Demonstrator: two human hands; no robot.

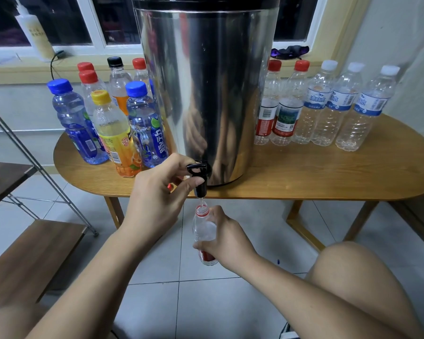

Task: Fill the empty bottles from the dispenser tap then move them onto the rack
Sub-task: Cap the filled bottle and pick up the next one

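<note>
A tall steel dispenser (206, 89) stands on the wooden table (328, 174), its black tap (199, 177) hanging over the front edge. My left hand (157, 194) pinches the tap lever between fingers and thumb; a red cap shows in its palm. Below the spout, my right hand (227, 238) grips an uncapped clear bottle with a red label (203, 228), held upright with its mouth right under the tap. A thin stream of water falls into it.
Several capped colourful bottles (113, 128) stand left of the dispenser, and several clear empty bottles (328, 106) stand on its right. A metal rack with wooden shelves (27, 253) is at the left. My knee (348, 272) is at the lower right, above a tiled floor.
</note>
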